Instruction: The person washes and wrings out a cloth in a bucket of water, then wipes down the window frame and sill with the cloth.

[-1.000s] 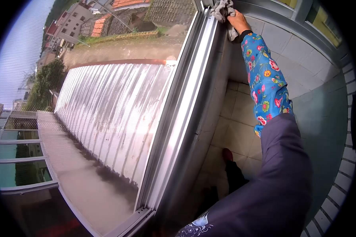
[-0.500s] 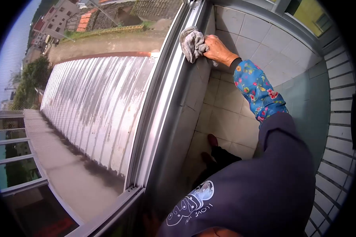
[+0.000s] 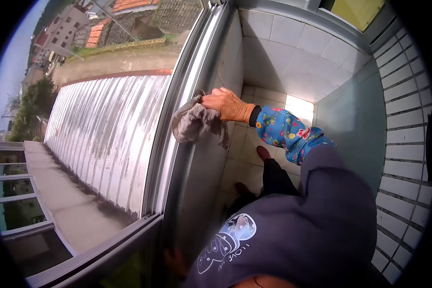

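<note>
My right hand (image 3: 228,104) is closed around a crumpled grey cloth (image 3: 197,120). The cloth lies against the metal window track (image 3: 177,144), and its loose end hangs over the inner edge of the sill. A floral blue sleeve (image 3: 285,132) covers the forearm. Low in the picture, in deep shadow beside the window frame, my left hand (image 3: 175,261) shows only dimly; its fingers cannot be made out.
A glass pane (image 3: 105,139) stands left of the track, with a corrugated roof outside. White tiled wall (image 3: 293,45) rises at the top, and slatted white tiles (image 3: 405,144) line the right. My feet in dark red shoes (image 3: 263,152) stand on the tiled floor.
My right hand has moved with the cloth from the track's far end down toward my body. The view has shifted, and my left hand now shows faintly at the bottom.
</note>
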Motion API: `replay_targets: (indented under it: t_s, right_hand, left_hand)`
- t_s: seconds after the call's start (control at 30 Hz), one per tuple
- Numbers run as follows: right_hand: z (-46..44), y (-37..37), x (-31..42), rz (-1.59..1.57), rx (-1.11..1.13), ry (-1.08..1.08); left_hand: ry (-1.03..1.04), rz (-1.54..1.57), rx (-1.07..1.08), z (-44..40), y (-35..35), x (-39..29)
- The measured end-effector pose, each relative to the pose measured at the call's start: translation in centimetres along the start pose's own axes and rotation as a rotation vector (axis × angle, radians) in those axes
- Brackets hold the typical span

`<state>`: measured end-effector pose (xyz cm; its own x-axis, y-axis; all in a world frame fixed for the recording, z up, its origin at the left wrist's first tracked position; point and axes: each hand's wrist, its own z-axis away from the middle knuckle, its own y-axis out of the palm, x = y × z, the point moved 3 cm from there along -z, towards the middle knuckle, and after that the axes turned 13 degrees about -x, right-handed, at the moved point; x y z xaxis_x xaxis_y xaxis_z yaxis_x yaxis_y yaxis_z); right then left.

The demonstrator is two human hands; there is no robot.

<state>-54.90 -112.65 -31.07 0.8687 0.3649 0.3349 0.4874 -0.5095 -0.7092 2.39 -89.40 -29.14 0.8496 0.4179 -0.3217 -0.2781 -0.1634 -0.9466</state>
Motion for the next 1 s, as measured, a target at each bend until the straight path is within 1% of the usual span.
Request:
replay_targets:
  t_s: [0.07,0.1,0.13,0.17,0.23,0.27,0.3,0.37,0.4,0.43,0.5,0.53,0.57,0.63,0.7,0.77,0.83,0.9,0.97,1.0]
  right_hand:
    - [-0.9,-0.4,-6.9,0.08,-0.119,0.077]
    - [-1.8,-0.9,-10.8,0.077,-0.161,0.139]
    - [-3.2,-2.3,-13.9,0.111,-0.108,0.205]
    - [-4.4,-2.8,-16.9,0.128,-0.114,0.246]
    - [-6.0,-3.1,-22.6,0.153,-0.092,0.26]
    - [-6.1,-3.0,-24.7,0.153,-0.101,0.208]
    - [-6.6,-3.4,-25.9,0.145,-0.034,0.256]
    - [-7.6,-4.1,-30.2,0.103,-0.232,0.485]
    - [-8.5,-4.0,-33.3,0.14,-0.262,0.529]
    - [-9.6,-5.2,-34.7,0.151,-0.216,0.599]
    - [-10.4,-8.0,-35.8,0.21,-0.473,0.559]
    - [-10.8,-9.2,-36.4,0.289,-0.648,0.448]
    - [-11.2,-10.7,-35.5,0.349,-0.816,0.375]
    - [-11.6,-11.0,-35.0,0.506,-0.816,0.216]
    - [-11.1,-7.8,-37.5,0.58,-0.359,0.121]
    - [-11.6,-6.0,-39.2,0.66,-0.148,0.119]
    - [-11.6,-7.4,-38.6,0.558,-0.184,0.072]
    - [-10.9,-8.5,-39.0,0.588,-0.09,0.096]
    - [-7.9,-11.2,-39.5,0.579,-0.181,0.098]
    - [-5.9,-13.5,-39.5,0.576,-0.147,0.12]
  left_hand:
    - [0.0,-0.033,0.004,0.7,-0.1,-0.7]
    - [0.088,-0.038,-0.127,1.6,0.3,0.0]
    - [0.177,-0.047,-0.259,2.8,1.5,1.8]
    - [0.272,-0.05,-0.395,3.9,3.2,3.9]
    - [0.383,-0.053,-0.214,5.5,8.1,11.7]
    - [0.328,-0.03,-0.091,6.7,9.6,10.7]
    - [0.248,-0.02,0.025,7.6,11.0,8.2]
    - [0.092,0.003,0.197,8.4,13.0,3.4]
    - [0.037,0.024,0.254,8.6,13.6,0.8]
    - [-0.01,0.051,0.309,8.6,14.3,-1.8]
    - [-0.087,0.109,0.417,8.5,15.6,-6.1]
    - [-0.115,0.137,0.464,8.2,16.3,-8.0]
    - [-0.134,0.166,0.501,8.1,16.9,-9.7]
    - [-0.159,0.208,0.582,7.4,18.1,-13.1]
    - [-0.161,0.233,0.642,6.7,19.2,-15.9]
    - [-0.163,0.251,0.692,6.3,20.4,-18.3]
    - [-0.159,0.254,0.747,6.0,21.6,-20.3]
    - [-0.141,0.255,0.792,5.6,22.9,-22.4]
    - [-0.117,0.249,0.835,5.2,23.7,-23.8]
    - [-0.11,0.243,0.847,5.1,24.1,-24.2]
